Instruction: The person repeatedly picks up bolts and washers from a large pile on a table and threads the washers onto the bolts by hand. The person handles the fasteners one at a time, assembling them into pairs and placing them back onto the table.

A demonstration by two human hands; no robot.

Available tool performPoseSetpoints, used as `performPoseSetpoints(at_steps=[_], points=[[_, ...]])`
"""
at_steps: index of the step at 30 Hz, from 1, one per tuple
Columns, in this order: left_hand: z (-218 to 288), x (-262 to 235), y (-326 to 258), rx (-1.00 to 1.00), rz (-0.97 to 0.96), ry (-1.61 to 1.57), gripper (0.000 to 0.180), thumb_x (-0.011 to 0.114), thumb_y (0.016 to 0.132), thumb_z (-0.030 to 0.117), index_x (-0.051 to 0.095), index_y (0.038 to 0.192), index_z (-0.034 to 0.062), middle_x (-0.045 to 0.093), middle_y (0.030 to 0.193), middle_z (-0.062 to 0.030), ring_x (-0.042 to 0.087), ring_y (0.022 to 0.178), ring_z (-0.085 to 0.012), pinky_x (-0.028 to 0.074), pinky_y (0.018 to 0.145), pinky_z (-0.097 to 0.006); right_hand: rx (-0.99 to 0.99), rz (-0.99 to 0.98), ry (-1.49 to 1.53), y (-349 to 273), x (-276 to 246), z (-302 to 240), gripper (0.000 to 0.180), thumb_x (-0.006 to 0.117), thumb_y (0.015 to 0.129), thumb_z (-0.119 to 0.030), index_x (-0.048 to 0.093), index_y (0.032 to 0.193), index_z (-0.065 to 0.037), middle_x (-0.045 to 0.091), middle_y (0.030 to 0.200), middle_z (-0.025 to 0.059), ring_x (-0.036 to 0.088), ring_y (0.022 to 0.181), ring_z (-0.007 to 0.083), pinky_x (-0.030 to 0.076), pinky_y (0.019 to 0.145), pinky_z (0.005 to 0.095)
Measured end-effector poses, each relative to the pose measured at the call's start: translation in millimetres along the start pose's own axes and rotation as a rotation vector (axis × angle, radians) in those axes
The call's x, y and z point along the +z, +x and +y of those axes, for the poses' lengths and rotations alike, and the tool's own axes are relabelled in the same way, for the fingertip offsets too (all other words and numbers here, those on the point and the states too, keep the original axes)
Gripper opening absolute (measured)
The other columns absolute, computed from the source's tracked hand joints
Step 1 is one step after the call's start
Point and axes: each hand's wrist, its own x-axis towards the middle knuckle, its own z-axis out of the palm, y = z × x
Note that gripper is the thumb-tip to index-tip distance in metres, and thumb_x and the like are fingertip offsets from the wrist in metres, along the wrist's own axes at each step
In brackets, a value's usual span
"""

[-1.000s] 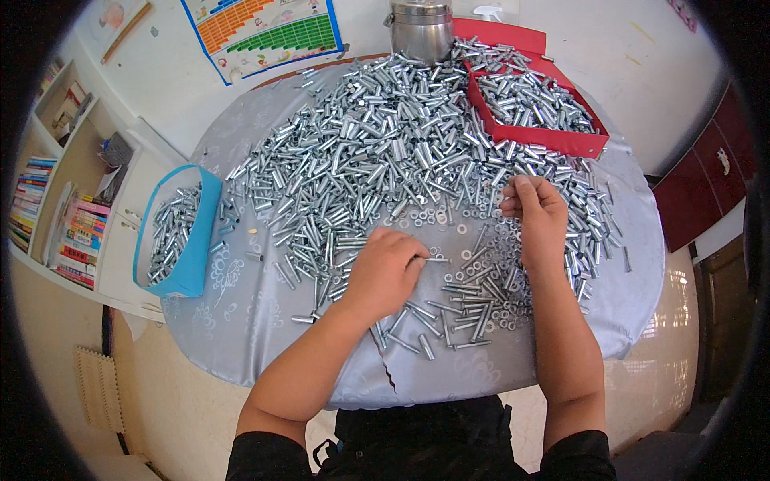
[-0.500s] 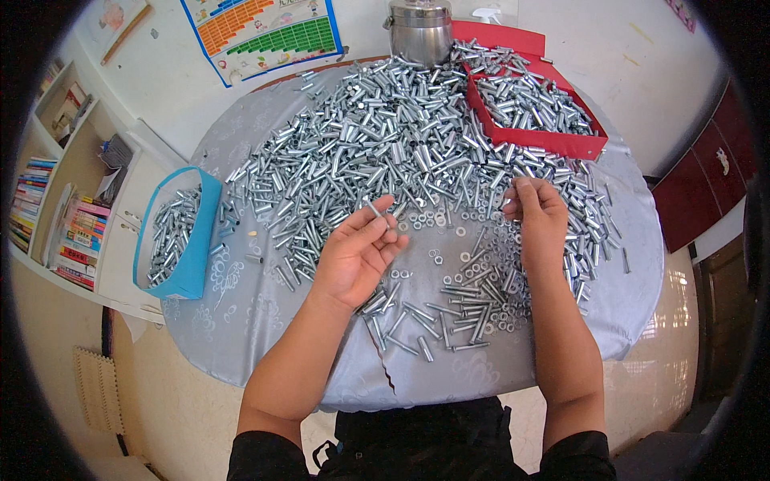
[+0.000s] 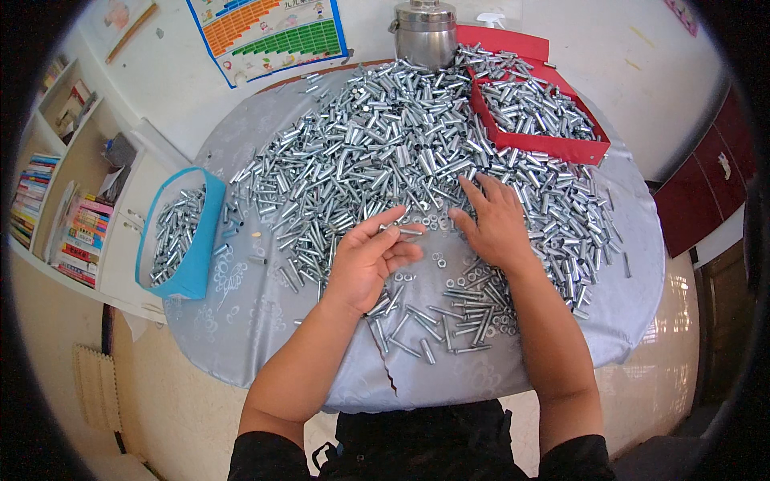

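A thin metal bolt (image 3: 410, 232) is pinched between the thumb and fingers of my left hand (image 3: 365, 260), just above the near edge of a big heap of metal sleeves and bolts (image 3: 361, 136). My right hand (image 3: 499, 226) reaches over the heap with its fingers spread, nothing visible in them. Between the two hands lie small washers and nuts (image 3: 438, 260). Closer to me, several long bolts (image 3: 469, 313) lie loose on the cloth, beside a single short sleeve (image 3: 427, 351). More nuts are partly covered by my right forearm.
A blue fabric bin (image 3: 196, 256) of sleeves stands at the left of the round table with its grey cloth (image 3: 265, 345). Back right, a red box (image 3: 553, 148) is filled with similar parts. A steel pot (image 3: 426, 36) stands behind the heap.
My right hand has moved left and its fingers have spread from a pinch. My left hand has shifted slightly right, and the bolt in it has turned closer to level.
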Motion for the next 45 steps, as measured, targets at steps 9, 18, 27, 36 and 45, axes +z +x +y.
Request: performPoseSetpoints(at_steps=[9,18,27,36,45], points=[[3,0,-2,-0.079,0.016,0.088,0.03,0.053,0.097,0.016,0.056,0.122,-0.0009,0.067,0.103,-0.0143,0.067,0.078,-0.0165,0.056,0.072,-0.032,0.017,0.049,0.089,3,11,12,0.039,0.064,0.086,-0.027,0.061,0.121,-0.01,0.058,0.121,0.0163,0.052,0.115,0.0333,0.037,0.1,0.0455],[-2,1,-3,0.023,0.053,0.077,0.027,0.055,0.096,0.014,0.06,0.117,-0.0013,0.066,0.088,-0.007,0.06,0.071,-0.0109,0.055,0.073,-0.032,0.483,0.035,1.036,-4,-23,-2,0.029,0.066,0.084,-0.002,0.061,0.112,-0.002,0.061,0.084,0.0043,0.059,0.073,0.0093,0.049,0.066,0.0242],[-4,10,-4,0.019,-0.023,0.168,0.031,0.049,0.097,0.009,0.054,0.126,-0.0012,0.065,0.104,-0.0163,0.061,0.072,-0.0132,0.056,0.079,-0.037,0.626,-0.183,1.416,-7,-41,-19,0.032,0.057,0.093,-0.01,0.05,0.123,0.001,0.067,0.094,0.0104,0.067,0.083,0.0186,0.053,0.071,0.0275],[-7,6,-5,-0.033,-0.064,0.239,0.026,0.047,0.098,0.01,0.053,0.121,-0.0004,0.064,0.101,-0.0128,0.06,0.07,-0.0136,0.056,0.077,-0.037,0.461,-0.131,1.24,-12,-31,-27,0.019,0.055,0.096,-0.011,0.052,0.109,0.002,0.067,0.093,0.0132,0.069,0.084,0.0192,0.054,0.07,0.028],[-10,5,-3,-0.058,-0.076,0.261,0.029,0.046,0.099,0.011,0.05,0.125,-0.0011,0.063,0.11,-0.0157,0.065,0.084,-0.0187,0.056,0.08,-0.036,0.413,-0.236,1.238,-14,-35,-34,0.016,0.058,0.093,-0.006,0.055,0.106,0.003,0.067,0.087,0.0102,0.066,0.08,0.0151,0.053,0.072,0.0266]])
